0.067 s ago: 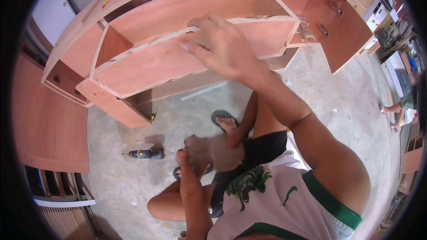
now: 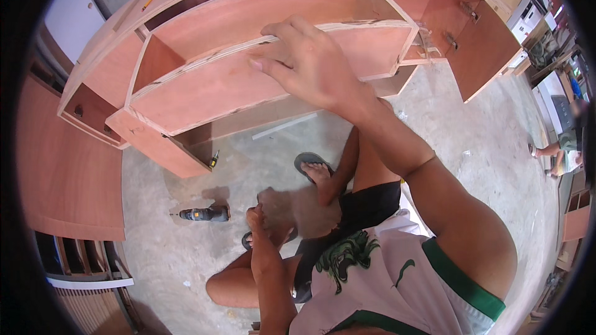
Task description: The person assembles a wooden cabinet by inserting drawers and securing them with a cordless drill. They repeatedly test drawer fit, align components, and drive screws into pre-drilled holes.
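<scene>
A wide plywood drawer [image 2: 205,90] is pulled out of a long cabinet [image 2: 99,68]. My right hand [image 2: 310,65] holds the top edge of its front panel, fingers over the edge and thumb against the outer face. My left hand [image 2: 255,216] is low over the floor, beside my foot, with its fingers closed. Whatever it may hold is too small to make out. A cordless drill [image 2: 205,213] lies on the concrete floor, left of my left hand. Next to the open cabinet door below the drawer is a small yellow-and-black tool [image 2: 215,160], perhaps a screwdriver.
An open door [image 2: 475,56] with hinges swings out at the right. Another open door [image 2: 161,139] juts out below the drawer's left end. A pencil [image 2: 150,0] lies on the cabinet top. A pale strip [image 2: 282,126] is on the floor. Another person [image 2: 568,146] is far right.
</scene>
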`<state>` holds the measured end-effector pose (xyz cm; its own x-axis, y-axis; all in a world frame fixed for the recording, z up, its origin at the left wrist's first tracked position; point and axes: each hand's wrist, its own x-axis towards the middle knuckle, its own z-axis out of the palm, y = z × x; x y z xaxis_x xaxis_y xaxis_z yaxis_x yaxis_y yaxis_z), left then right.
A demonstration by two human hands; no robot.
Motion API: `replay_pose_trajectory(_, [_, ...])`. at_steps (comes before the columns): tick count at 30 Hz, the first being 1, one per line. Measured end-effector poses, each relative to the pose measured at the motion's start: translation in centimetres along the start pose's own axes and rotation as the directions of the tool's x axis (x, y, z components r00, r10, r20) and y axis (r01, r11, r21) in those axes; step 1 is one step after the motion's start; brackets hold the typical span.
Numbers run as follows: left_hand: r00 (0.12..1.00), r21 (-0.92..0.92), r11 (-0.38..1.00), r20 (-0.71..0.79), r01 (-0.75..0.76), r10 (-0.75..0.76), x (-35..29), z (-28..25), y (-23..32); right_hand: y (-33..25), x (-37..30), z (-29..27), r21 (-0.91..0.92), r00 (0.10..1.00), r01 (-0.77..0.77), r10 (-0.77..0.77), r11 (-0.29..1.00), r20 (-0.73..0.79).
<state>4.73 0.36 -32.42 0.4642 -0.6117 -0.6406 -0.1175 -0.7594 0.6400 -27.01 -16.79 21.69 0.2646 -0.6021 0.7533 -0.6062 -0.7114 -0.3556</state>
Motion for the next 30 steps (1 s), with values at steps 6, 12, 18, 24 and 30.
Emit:
replay_pose_trajectory(6, [1.0,-0.022,0.999,0.008,0.024,-0.024,-0.4,1.2,0.5,0.2,-0.3,0.0,-0.018,0.997,-0.062,0.063,0.998,0.042])
replay_pose_trajectory(12, [0.995,-0.03,0.999,-0.103,-0.011,0.008,0.6,-1.1,-0.8,-1.8,-0.1,-0.3,0.045,0.99,-0.081,0.075,0.996,0.122])
replay_pose_trajectory(18, [0.998,-0.053,0.998,-0.046,0.033,-0.036,0.0,1.3,0.3,-0.1,-0.7,-0.2,0.004,0.986,-0.096,0.095,0.995,0.14])
replay_pose_trajectory(24, [0.999,0.028,1.0,-0.04,0.01,-0.008,0.0,2.1,0.2,-1.0,-0.8,-2.5,-0.02,0.979,-0.051,0.054,0.999,0.199])
replay_pose_trajectory(30, [0.998,0.073,0.997,-0.054,0.041,-0.037,1.4,1.2,-2.6,-0.7,-0.5,-1.3,0.125,0.98,-0.078,0.053,0.989,0.191])
